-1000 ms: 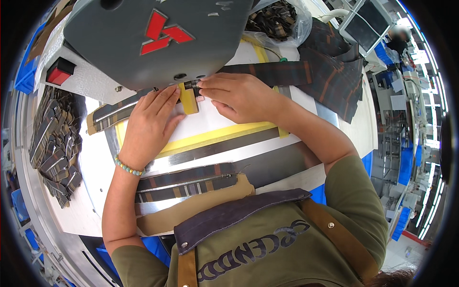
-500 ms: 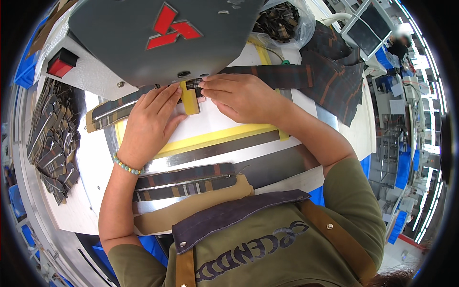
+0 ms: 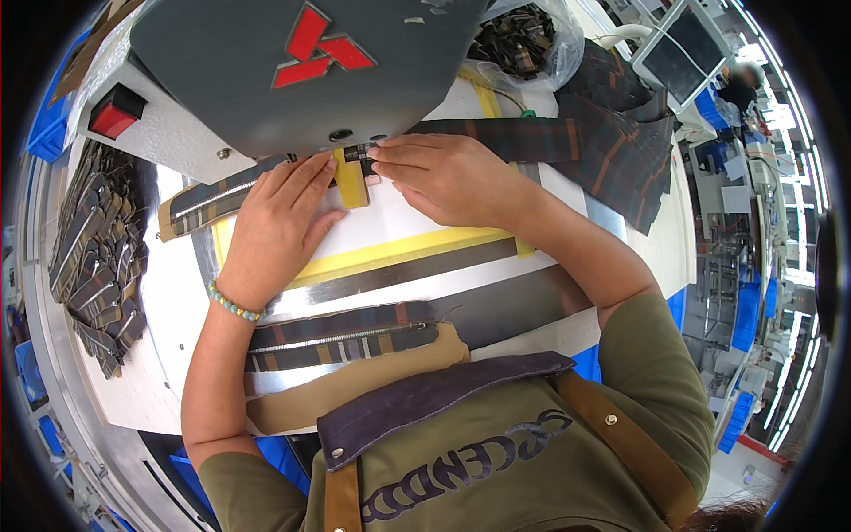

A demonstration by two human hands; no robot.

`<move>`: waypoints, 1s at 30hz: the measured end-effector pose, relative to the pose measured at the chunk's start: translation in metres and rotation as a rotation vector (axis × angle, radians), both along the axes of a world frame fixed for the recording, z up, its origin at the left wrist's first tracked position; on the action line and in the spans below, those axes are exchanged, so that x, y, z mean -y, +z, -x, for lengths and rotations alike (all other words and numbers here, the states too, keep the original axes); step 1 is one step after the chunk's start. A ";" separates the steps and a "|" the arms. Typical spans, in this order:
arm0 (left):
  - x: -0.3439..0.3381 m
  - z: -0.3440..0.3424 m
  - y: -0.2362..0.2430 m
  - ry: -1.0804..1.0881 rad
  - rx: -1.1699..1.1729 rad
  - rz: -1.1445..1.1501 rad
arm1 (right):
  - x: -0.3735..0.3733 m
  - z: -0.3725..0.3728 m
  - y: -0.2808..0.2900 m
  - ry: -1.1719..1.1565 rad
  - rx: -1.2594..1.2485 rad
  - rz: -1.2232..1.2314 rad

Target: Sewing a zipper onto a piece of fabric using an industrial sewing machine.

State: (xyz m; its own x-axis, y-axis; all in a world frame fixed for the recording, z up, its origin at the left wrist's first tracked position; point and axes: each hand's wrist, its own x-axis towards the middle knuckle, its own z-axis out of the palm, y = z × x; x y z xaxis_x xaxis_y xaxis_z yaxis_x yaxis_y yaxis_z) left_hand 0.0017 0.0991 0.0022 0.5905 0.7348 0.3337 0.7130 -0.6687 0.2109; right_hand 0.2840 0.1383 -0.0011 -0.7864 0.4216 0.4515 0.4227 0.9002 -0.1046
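Fabric in dark plaid lies below both your hands, near the machine head (image 3: pixel 292 106) at the far edge of the tabletop (image 3: pixel 142 395). Your left hand (image 3: pixel 279 222) rests with a wide grip, fingers flat and thumb apart, over the inner end of the zippered strip (image 3: pixel 215 198). That strip slants toward the left edge, with a silvery zip along its length, brown and pale checks beside it, and a tan end. Your right hand (image 3: pixel 461 182) has its fingers close together at the inner end of the dark plaid band (image 3: pixel 523 137), which is nearly black with rust stripes; whether that grip pinches it, you cannot tell. Between your hands stands a yellow piece (image 3: pixel 351 182).

Past your right hand, at the far edge, a clear plastic bag (image 3: pixel 572 62) is heaped with plaid scraps (image 3: pixel 519 40). Beyond the far left corner you have a blue bin (image 3: pixel 49 133), its contents unclear. Along the left edge lies a loose pile of zippered pieces (image 3: pixel 97 266). By the near edge, another zippered piece (image 3: pixel 355 341) lies beside tan cloth (image 3: pixel 372 377). Layered plaid cloth (image 3: pixel 620 142) covers the far right corner.
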 end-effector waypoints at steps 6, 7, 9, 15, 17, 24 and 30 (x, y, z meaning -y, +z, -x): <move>-0.001 -0.001 -0.001 0.009 0.004 -0.032 | -0.001 -0.001 -0.001 -0.010 0.067 -0.026; 0.000 -0.001 -0.001 0.012 0.002 -0.027 | -0.001 -0.001 0.000 -0.009 0.067 -0.026; 0.000 -0.001 -0.001 0.012 0.001 -0.027 | 0.000 -0.001 0.002 -0.015 0.082 -0.030; -0.001 -0.001 -0.001 0.018 -0.004 -0.013 | 0.000 0.000 0.006 -0.029 0.086 -0.012; -0.001 0.000 -0.001 0.021 -0.009 -0.006 | -0.001 0.000 0.006 -0.025 0.080 -0.016; -0.001 -0.001 -0.001 0.022 -0.014 0.004 | -0.001 0.001 0.006 -0.023 0.043 -0.029; -0.002 0.002 -0.002 0.020 -0.050 0.023 | -0.003 0.001 0.005 -0.026 0.042 -0.030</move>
State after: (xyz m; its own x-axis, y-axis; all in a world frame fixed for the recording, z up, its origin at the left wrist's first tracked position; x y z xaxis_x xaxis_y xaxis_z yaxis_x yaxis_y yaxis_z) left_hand -0.0003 0.1015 0.0006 0.5908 0.7541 0.2869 0.7366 -0.6493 0.1896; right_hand 0.2829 0.1409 0.0034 -0.7938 0.4287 0.4313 0.4492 0.8915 -0.0593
